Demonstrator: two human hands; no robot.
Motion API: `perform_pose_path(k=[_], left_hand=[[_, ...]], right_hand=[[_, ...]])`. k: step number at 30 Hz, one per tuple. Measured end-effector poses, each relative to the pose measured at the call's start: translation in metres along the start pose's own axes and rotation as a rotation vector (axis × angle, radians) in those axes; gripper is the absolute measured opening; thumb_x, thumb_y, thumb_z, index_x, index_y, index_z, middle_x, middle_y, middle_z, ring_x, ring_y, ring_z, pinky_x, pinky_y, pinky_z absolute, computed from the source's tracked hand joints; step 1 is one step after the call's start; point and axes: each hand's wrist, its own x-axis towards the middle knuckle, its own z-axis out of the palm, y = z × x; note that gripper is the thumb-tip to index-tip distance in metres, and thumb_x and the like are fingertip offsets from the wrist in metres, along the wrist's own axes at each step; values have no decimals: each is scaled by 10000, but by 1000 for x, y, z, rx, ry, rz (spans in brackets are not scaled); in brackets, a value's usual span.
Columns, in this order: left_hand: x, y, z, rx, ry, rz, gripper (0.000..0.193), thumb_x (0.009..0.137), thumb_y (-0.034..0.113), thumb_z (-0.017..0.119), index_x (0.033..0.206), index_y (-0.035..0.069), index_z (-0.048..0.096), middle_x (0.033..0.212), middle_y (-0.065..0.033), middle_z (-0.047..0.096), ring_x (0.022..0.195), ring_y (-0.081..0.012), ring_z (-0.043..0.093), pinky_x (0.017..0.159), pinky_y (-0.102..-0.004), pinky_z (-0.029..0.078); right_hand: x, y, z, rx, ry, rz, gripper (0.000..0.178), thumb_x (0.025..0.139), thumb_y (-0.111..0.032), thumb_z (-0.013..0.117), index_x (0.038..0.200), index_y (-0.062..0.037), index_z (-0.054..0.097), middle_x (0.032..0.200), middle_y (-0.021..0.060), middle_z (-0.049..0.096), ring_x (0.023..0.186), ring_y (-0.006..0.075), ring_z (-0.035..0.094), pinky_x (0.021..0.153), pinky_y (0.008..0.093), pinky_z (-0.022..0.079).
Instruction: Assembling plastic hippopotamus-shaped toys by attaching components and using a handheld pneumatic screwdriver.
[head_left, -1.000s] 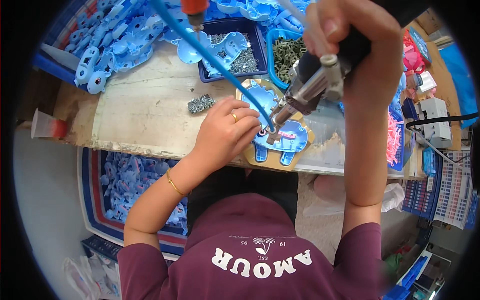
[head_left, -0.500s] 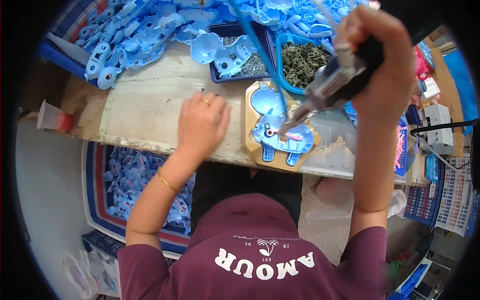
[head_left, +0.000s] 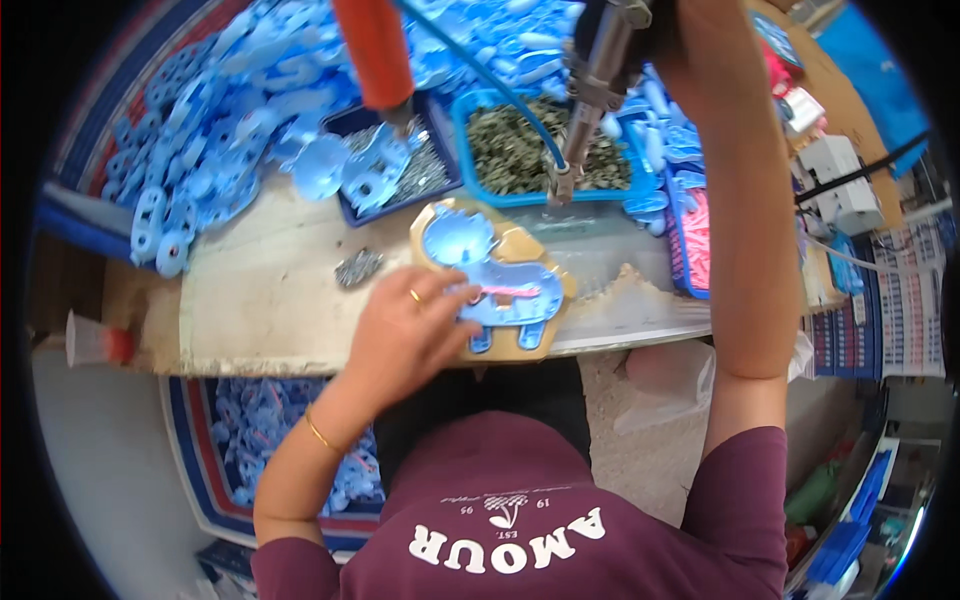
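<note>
My left hand (head_left: 412, 322) reaches over the left side of a blue plastic shell (head_left: 530, 305), its fingers bent together and the tips beside the left end of a pink strip (head_left: 510, 291) inside the shell. Whatever those fingertips pinch is too small to make out. The shell lies hollow side up in a gold-coloured holding block (head_left: 545, 242). High at the right, my right hand (head_left: 712, 55) is blurred and wrapped round the dark body of a power screwdriver (head_left: 590, 95). The tool's metal tip points down, apart from the shell and behind the block.
A heap of small screws (head_left: 358, 267) lies left of the block. Behind stand a dark tray of screws (head_left: 425, 170) and a turquoise basket (head_left: 470, 180) of greenish-grey metal pieces. An orange tool (head_left: 375, 55) hangs above. Pink parts (head_left: 697, 235) fill a right-hand tray.
My right hand has lifted the screwdriver up and away from the shell. My left hand has moved from the table onto the shell's left side, uncovering the screw heap. The whole view has shifted.
</note>
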Motion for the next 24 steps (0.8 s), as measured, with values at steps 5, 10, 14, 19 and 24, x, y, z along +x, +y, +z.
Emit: perform_pose_path(k=[5, 10, 14, 19, 24], left_hand=[[-1, 4, 4, 39, -69, 154, 234, 809, 160, 769, 1011, 88, 674, 1049, -55, 654, 1030, -293, 609, 958, -444, 483], [-12, 26, -81, -98, -111, 23, 209, 737, 91, 802, 901, 79, 673, 835, -70, 625, 794, -283, 597, 773, -429, 463], [-54, 46, -176, 189, -424, -423, 161, 749, 81, 766, 887, 41, 693, 772, -112, 626, 762, -326, 604, 731, -423, 446], [-108, 31, -178, 448, -492, -779, 500, 802, 129, 765, 1270, 36, 616, 897, -152, 648, 862, -362, 612, 822, -430, 481], [-66, 35, -144, 223, -331, -435, 402, 825, 180, 777, 1178, 31, 657, 1014, -161, 690, 949, -374, 642, 864, -453, 493]], right_hand=[[15, 38, -83, -211, 178, -5, 527, 1012, -358, 618, 1395, -22, 486, 1166, 163, 642, 1021, 216, 659, 906, 362, 514], [-38, 129, -205, -1064, 142, 142, 238, 923, -188, 682, 1117, -58, 731, 911, 47, 732, 808, 131, 672, 751, 293, 544], [-76, 166, -201, -1272, -79, 196, 326, 869, -176, 710, 1172, -58, 709, 1087, 120, 688, 990, 268, 673, 865, 383, 543], [-96, 174, -205, -1386, -186, 82, 367, 821, -119, 737, 1166, -44, 636, 1152, 147, 597, 1110, 355, 588, 925, 429, 506], [-95, 157, -226, -765, -32, 370, 314, 914, -93, 713, 1197, -42, 585, 1111, 58, 637, 1000, 145, 616, 876, 293, 498]])
